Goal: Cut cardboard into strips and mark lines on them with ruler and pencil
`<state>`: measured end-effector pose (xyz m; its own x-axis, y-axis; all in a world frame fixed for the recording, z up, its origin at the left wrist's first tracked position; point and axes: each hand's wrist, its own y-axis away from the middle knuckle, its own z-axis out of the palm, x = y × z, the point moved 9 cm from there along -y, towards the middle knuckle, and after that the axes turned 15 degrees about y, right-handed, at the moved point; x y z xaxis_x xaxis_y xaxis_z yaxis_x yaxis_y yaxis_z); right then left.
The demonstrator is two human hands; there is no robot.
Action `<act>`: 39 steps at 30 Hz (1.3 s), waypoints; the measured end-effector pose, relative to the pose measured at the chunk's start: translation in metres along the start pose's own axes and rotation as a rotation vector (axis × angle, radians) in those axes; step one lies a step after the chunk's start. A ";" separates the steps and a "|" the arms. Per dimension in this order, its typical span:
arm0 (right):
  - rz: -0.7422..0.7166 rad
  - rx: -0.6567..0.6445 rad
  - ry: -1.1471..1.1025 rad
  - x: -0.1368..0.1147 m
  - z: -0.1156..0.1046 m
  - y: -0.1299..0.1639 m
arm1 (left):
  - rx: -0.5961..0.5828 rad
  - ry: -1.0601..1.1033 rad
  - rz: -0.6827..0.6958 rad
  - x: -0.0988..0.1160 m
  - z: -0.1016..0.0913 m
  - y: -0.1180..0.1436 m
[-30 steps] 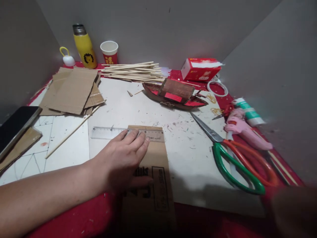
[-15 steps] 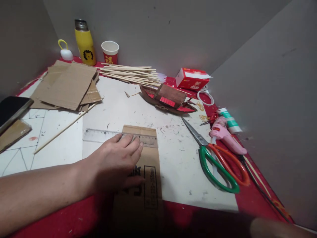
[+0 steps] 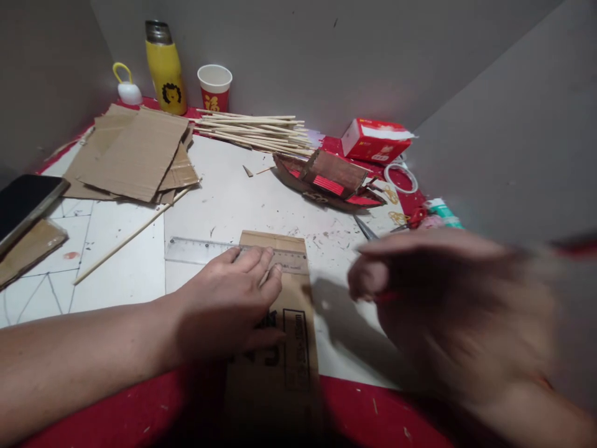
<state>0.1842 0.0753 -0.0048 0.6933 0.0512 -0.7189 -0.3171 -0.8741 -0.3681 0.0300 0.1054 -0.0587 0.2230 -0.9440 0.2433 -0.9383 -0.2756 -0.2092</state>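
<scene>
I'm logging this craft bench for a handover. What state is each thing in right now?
Left hand: flat, pressing ruler and cardboard strip.
Ruler: lying across the strip's far end.
Cardboard strip: flat on the board.
Right hand: blurred, in motion, grip unclear.
Yellow flask: upright, capped.
Paper cup: upright, open.
Tissue pack: opened.

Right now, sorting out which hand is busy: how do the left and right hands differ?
The left hand lies flat and sharp, pressing a clear ruler onto a cardboard strip; the right hand is raised off the table and motion-blurred. The left's fingers are spread; the right's look curled, grip unclear. Both are bare.
</scene>
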 end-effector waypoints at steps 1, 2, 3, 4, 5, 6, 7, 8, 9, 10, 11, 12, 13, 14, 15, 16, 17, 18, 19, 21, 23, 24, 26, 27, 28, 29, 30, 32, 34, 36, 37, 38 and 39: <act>0.035 0.010 -0.044 0.002 0.011 -0.008 | -0.002 0.003 0.004 0.000 0.000 0.000; 0.079 -0.006 -0.080 0.005 0.023 -0.016 | 0.000 0.005 0.009 0.001 -0.001 0.001; 0.105 0.001 -0.120 0.009 0.033 -0.022 | 0.004 0.006 0.012 0.001 -0.001 0.001; 0.145 0.012 -0.167 0.014 0.040 -0.026 | 0.007 0.007 0.015 0.001 -0.001 0.001; 0.188 0.005 -0.200 0.020 0.047 -0.029 | 0.012 0.005 0.018 0.001 -0.002 0.001; 0.234 0.005 -0.233 0.026 0.052 -0.028 | 0.020 0.001 0.019 0.002 -0.003 0.001; 0.286 -0.005 -0.266 0.033 0.057 -0.027 | 0.028 -0.004 0.022 0.002 -0.003 0.001; 0.336 -0.021 -0.301 0.039 0.061 -0.024 | 0.029 -0.006 0.026 0.003 -0.004 0.001; 0.382 -0.031 -0.342 0.044 0.064 -0.020 | 0.029 -0.008 0.033 0.004 -0.004 0.001; 0.420 -0.042 -0.380 0.048 0.066 -0.017 | 0.031 -0.014 0.042 0.006 -0.004 0.001; 0.449 -0.048 -0.417 0.051 0.068 -0.014 | 0.034 -0.025 0.057 0.009 -0.005 0.002; 0.469 -0.051 -0.449 0.053 0.069 -0.012 | 0.036 -0.040 0.076 0.013 -0.005 0.003; 0.480 -0.049 -0.470 0.054 0.070 -0.010 | 0.043 -0.057 0.096 0.017 -0.006 0.004; 0.490 -0.046 -0.483 0.055 0.070 -0.009 | 0.052 -0.074 0.113 0.021 -0.006 0.005; 0.499 -0.050 -0.492 0.056 0.072 -0.009 | 0.062 -0.086 0.126 0.024 -0.007 0.006; 0.507 -0.059 -0.496 0.056 0.073 -0.008 | 0.069 -0.090 0.133 0.026 -0.007 0.006; 0.516 -0.069 -0.490 0.057 0.075 -0.008 | 0.076 -0.089 0.133 0.027 -0.008 0.006; 0.519 -0.078 -0.476 0.057 0.077 -0.007 | 0.086 -0.085 0.130 0.027 -0.008 0.006; 0.516 -0.083 -0.458 0.057 0.078 -0.007 | 0.087 -0.076 0.126 0.026 -0.009 0.005; 0.496 -0.083 -0.414 0.056 0.079 -0.008 | 0.064 -0.025 0.098 0.020 -0.008 0.002; 0.461 -0.086 -0.374 0.054 0.080 -0.010 | 0.020 0.059 0.045 0.011 -0.006 -0.001; 0.441 -0.093 -0.352 0.052 0.080 -0.011 | 0.003 0.096 0.016 0.006 -0.005 -0.001; 0.403 -0.110 -0.300 0.048 0.081 -0.012 | -0.008 0.127 -0.025 -0.001 -0.005 -0.001; 0.386 -0.115 -0.276 0.047 0.082 -0.013 | -0.006 0.125 -0.031 -0.003 -0.006 0.000; 0.373 -0.119 -0.254 0.045 0.082 -0.014 | -0.005 0.120 -0.032 -0.004 -0.006 0.001; 0.362 -0.119 -0.236 0.044 0.081 -0.014 | -0.007 0.116 -0.027 -0.004 -0.006 0.001; 0.353 -0.119 -0.220 0.043 0.081 -0.014 | -0.012 0.113 -0.020 -0.005 -0.005 0.001; 0.335 -0.128 -0.189 0.041 0.081 -0.014 | -0.021 0.108 -0.008 -0.004 -0.004 0.001; 0.325 -0.143 -0.170 0.040 0.083 -0.014 | -0.026 0.100 -0.003 -0.004 -0.004 0.001; 0.319 -0.155 -0.167 0.040 0.084 -0.013 | -0.031 0.094 -0.004 -0.004 -0.003 0.000; 0.317 -0.157 -0.168 0.040 0.085 -0.013 | -0.035 0.091 -0.005 -0.004 -0.003 0.000; 0.314 -0.158 -0.169 0.041 0.085 -0.013 | -0.040 0.088 -0.005 -0.004 -0.002 0.000; 0.312 -0.158 -0.169 0.041 0.085 -0.013 | -0.045 0.085 -0.005 -0.004 -0.002 0.000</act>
<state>0.1619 0.1299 -0.0800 0.4587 -0.1613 -0.8738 -0.3829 -0.9233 -0.0306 0.0286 0.1097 -0.0578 0.2068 -0.9233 0.3238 -0.9484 -0.2704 -0.1653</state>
